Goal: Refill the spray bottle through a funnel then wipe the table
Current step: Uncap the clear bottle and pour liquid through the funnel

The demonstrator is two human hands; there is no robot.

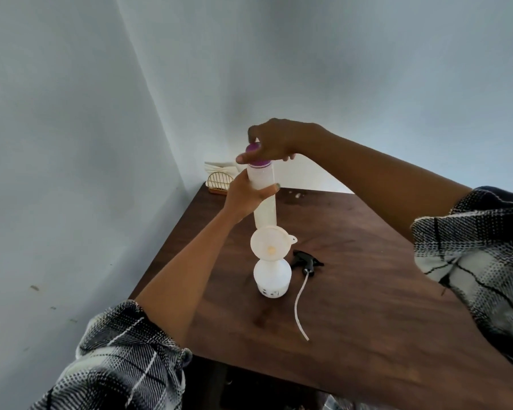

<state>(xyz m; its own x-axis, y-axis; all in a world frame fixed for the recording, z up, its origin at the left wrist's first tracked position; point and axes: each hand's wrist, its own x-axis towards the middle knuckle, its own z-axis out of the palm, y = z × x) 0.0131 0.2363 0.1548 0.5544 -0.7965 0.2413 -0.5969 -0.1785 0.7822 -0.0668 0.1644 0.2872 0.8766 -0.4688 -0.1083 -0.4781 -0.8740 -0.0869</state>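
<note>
Head view: a tall refill bottle (262, 199) is steadied upright by the left hand (245, 196), fingers wrapped round it, while its purple cap (256, 156) is pinched by the right hand (274, 143) (presumably for unscrewing). Nearby on the table (353, 261), the spray bottle (272, 276) stands with the funnel (270, 242) seated, ready for pouring.

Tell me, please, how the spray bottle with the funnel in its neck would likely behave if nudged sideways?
The spray bottle looks like thin white plastic, so probably light and easy to slide on the smooth table. The wide funnel perched in its neck makes it top-heavy, so it may tip. The funnel seems only resting there and could fall out.
</note>
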